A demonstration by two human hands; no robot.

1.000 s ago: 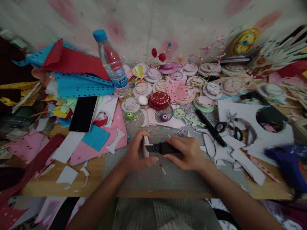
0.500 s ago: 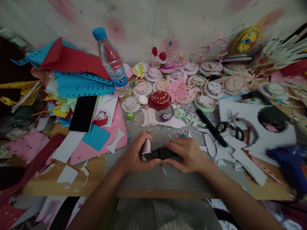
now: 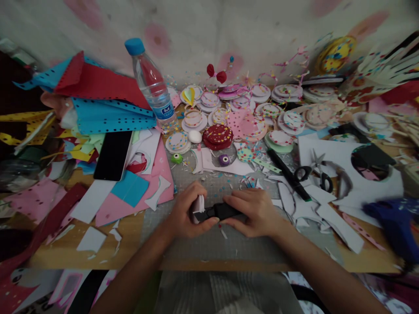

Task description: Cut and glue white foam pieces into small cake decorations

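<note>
My left hand [image 3: 186, 210] is closed round a small stack of white paper pieces [image 3: 199, 204], held on edge between fingers and thumb. My right hand [image 3: 253, 211] grips the black handle of what looks like a utility knife [image 3: 222, 211]. The knife lies level, its flat front end pointing left against the lower part of the paper. My left thumb rests beside the tool, close to my right thumb. Both hands are just above the grey cutting mat [image 3: 203, 248]. Fingers hide most of the paper and the handle's rear end.
Several decorated paper discs [image 3: 209, 99] line the back by a water bottle [image 3: 153, 83]. A phone [image 3: 113, 155] lies left on coloured sheets. At right are scissors [image 3: 316, 170], a black pen [image 3: 288, 174], white offcuts and a blue glue gun [image 3: 394, 222]. Small punches [image 3: 224, 160] stand ahead.
The paper stack and the knife's front end have tilted slightly in my hands. Both hands stay in nearly the same place, and the view has shifted very little.
</note>
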